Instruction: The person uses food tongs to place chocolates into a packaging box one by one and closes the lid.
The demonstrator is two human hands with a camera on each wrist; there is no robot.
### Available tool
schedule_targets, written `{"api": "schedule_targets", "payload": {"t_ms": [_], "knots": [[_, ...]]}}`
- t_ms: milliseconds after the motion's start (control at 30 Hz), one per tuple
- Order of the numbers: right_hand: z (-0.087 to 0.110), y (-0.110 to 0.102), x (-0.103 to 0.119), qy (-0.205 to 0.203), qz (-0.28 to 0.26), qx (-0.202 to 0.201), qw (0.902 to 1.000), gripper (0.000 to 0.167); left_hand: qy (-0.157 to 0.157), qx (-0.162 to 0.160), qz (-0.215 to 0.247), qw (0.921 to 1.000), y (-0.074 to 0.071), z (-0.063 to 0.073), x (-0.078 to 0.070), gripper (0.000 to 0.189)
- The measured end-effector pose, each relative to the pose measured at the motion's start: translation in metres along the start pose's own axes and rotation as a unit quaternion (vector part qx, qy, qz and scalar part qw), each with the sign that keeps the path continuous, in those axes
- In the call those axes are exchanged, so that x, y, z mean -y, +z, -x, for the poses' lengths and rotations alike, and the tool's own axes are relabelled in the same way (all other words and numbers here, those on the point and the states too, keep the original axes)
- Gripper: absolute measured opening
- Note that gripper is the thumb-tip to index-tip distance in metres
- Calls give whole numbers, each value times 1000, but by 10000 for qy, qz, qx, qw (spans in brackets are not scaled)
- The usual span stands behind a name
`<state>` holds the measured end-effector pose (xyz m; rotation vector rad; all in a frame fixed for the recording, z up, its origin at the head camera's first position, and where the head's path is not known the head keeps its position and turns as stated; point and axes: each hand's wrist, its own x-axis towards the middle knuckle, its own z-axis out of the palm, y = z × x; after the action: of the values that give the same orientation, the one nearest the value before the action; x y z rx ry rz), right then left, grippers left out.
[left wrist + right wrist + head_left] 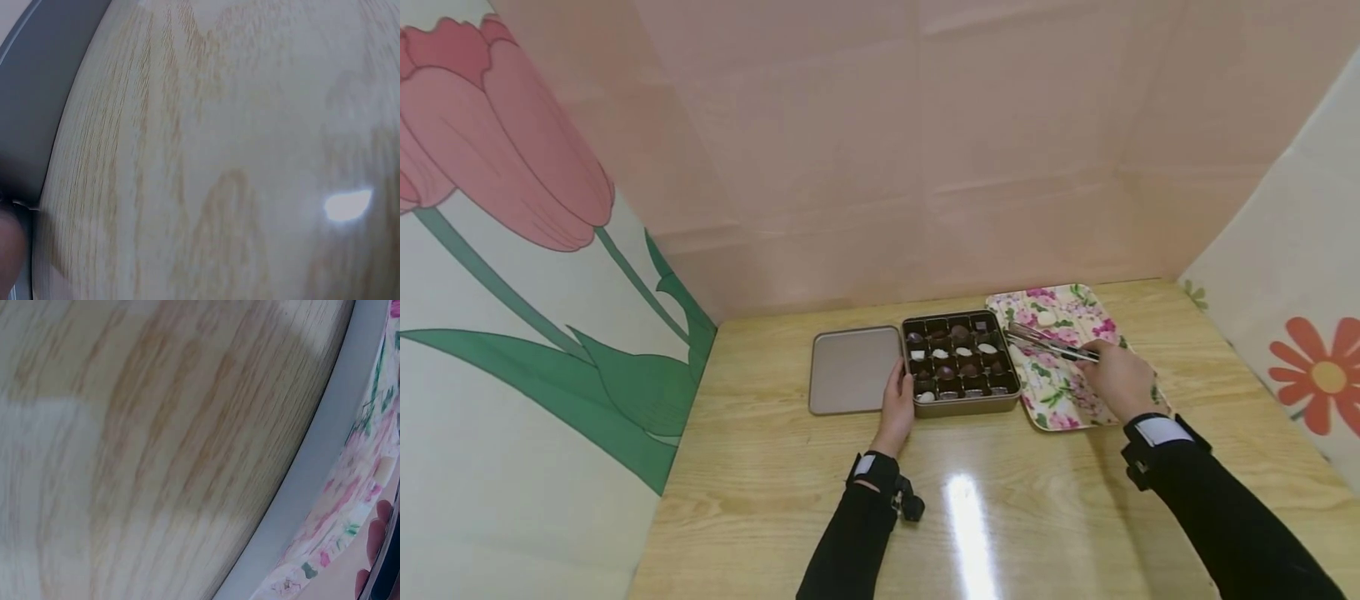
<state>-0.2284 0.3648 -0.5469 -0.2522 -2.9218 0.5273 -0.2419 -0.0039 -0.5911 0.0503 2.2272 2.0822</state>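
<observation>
A bronze-coloured tin [966,407] holds dark and white chocolates in a black divided insert; several front compartments show bare bottoms. My left hand [897,414] rests along the tin's left side, fingers extended against its wall. In the left wrist view only a blurred fingertip [9,253] shows at the lower left. My right hand [1118,379] grips metal tongs [1054,343] over the floral tray [1063,408], their tips pointing left, close to the tin's right rim. In the right wrist view, fingers [377,534] curl by the dark tongs handle at the edge.
Left of the tin lies its flat lid [854,375]. A small pale piece [1046,318] sits on the floral tray. The wooden table [760,492] meets a pink back wall [850,167], with flower-printed panels at both sides.
</observation>
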Motion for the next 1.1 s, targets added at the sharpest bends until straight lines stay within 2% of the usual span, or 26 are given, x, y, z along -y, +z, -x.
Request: {"api": "schedule_targets", "payload": {"t_ms": [133, 400, 733, 933, 1100], "knots": [[1, 2, 0, 36, 19, -87, 10000, 32, -57, 40, -4, 10000, 0, 0, 1, 51], [3, 3, -5, 403, 64, -104, 9991, 33, -75, 31, -63, 9999, 0, 0, 1, 51], [9, -6, -17, 313, -330, -269, 9986, 34, 11, 80, 7, 10000, 0, -1, 2, 52], [13, -16, -24, 522, -282, -381, 9975, 33, 13, 75, -19, 10000, 0, -1, 2, 53], [21, -25, -23, 387, -237, -472, 9979, 32, -16, 67, -48, 10000, -1, 0, 1, 52]]}}
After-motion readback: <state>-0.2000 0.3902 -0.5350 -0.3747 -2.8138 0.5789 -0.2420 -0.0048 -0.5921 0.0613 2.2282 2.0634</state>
